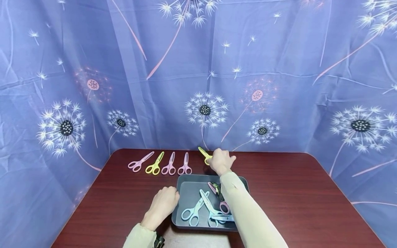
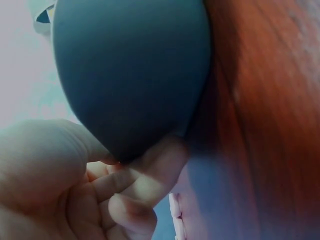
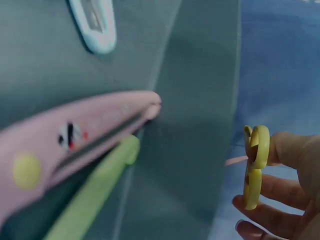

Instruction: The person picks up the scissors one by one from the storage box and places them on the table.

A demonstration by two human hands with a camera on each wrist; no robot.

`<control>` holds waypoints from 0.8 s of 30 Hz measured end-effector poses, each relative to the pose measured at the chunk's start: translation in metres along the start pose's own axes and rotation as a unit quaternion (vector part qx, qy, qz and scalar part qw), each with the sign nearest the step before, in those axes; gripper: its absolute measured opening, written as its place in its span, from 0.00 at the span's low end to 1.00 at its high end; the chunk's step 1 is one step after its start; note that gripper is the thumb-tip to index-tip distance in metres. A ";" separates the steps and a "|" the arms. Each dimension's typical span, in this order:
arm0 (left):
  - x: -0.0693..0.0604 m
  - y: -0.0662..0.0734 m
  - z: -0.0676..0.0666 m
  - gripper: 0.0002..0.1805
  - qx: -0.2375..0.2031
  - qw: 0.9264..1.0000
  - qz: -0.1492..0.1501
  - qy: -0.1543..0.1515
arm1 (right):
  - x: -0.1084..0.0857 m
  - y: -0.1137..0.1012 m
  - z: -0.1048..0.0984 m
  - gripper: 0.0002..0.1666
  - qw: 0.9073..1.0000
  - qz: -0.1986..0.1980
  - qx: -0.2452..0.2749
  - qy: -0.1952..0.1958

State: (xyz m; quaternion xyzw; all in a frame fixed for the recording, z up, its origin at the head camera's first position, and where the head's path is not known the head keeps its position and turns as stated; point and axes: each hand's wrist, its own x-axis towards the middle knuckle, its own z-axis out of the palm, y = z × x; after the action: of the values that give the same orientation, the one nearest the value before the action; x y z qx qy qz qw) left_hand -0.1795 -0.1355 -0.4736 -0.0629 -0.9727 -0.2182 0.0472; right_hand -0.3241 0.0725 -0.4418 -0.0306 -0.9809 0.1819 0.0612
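Note:
My left hand (image 1: pixel 162 205) grips the left wall of a dark grey tray (image 1: pixel 191 188), thumb and fingers pinching its edge in the left wrist view. Beyond the tray's back rim, my right hand (image 1: pixel 221 161) holds yellow scissors (image 1: pixel 203 152), their blades pointing away and left. The right wrist view shows their yellow handle loops (image 3: pixel 253 192) between thumb and fingers. Whether they touch the table I cannot tell. Inside the tray lie several pale blue scissors (image 1: pixel 196 207), pink scissors (image 1: pixel 224 207) and a green piece (image 3: pixel 97 187), partly hidden by my right forearm.
On the dark red wooden table (image 1: pixel 291 193), a row at the back left holds pink scissors (image 1: pixel 144 159), yellow scissors (image 1: pixel 158 159), and two more pink pairs, the nearer-left one (image 1: pixel 171 161) and the right one (image 1: pixel 185 160). A blue dandelion-print curtain (image 1: pixel 173 103) hangs behind.

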 end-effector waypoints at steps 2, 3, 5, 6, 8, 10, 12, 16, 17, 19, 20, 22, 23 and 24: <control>0.000 0.000 0.000 0.15 -0.001 1.000 0.000 -0.001 | 0.001 -0.002 0.005 0.15 1.000 0.024 -0.001 -0.011; 0.000 0.000 0.000 0.15 -0.001 1.000 0.000 0.000 | 0.001 -0.003 0.008 0.15 0.999 0.033 -0.001 -0.016; 0.000 0.000 0.001 0.15 0.000 1.000 0.000 -0.001 | 0.002 -0.005 0.011 0.17 0.999 0.048 -0.001 -0.024; 0.000 0.000 0.001 0.16 0.001 1.000 0.000 -0.001 | 0.002 -0.006 0.013 0.18 0.998 0.054 -0.001 -0.029; 0.000 0.000 0.002 0.16 0.002 1.000 -0.001 -0.003 | 0.003 -0.009 0.015 0.20 0.997 0.061 -0.004 -0.039; 0.001 -0.001 0.002 0.16 0.004 1.000 0.000 -0.003 | 0.003 -0.012 0.017 0.22 0.996 0.065 -0.010 -0.053; 0.000 -0.001 0.002 0.16 0.006 1.000 0.003 0.001 | 0.003 -0.016 0.020 0.22 0.995 0.069 -0.018 -0.068; 0.000 0.000 0.000 0.16 0.004 1.000 0.009 0.008 | 0.001 -0.022 0.026 0.22 0.994 0.068 -0.028 -0.085; 0.000 0.000 0.000 0.16 0.003 1.000 0.009 0.009 | 0.000 -0.023 0.027 0.22 0.994 0.067 -0.029 -0.084; 0.000 0.000 0.000 0.16 0.000 1.000 0.008 0.009 | -0.002 -0.026 0.028 0.22 0.994 0.063 -0.034 -0.080; 0.001 0.000 0.000 0.16 -0.001 1.000 0.009 0.010 | -0.004 -0.028 0.030 0.23 0.995 0.061 -0.036 -0.076; 0.001 -0.001 0.000 0.16 -0.001 1.000 0.007 0.012 | -0.007 -0.031 0.029 0.25 0.995 0.054 -0.039 -0.070; 0.000 -0.001 0.000 0.16 -0.001 1.000 0.006 0.012 | -0.009 -0.033 0.029 0.25 0.996 0.050 -0.040 -0.067; 0.000 -0.001 -0.001 0.16 -0.002 1.000 0.004 0.012 | -0.010 -0.034 0.030 0.26 0.996 0.048 -0.041 -0.067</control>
State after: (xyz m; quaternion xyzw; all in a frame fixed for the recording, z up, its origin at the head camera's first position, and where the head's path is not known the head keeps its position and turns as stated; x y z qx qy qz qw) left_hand -0.1798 -0.1373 -0.4733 -0.0639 -0.9715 -0.2205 0.0598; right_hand -0.3192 0.0291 -0.4579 -0.0677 -0.9869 0.1459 -0.0145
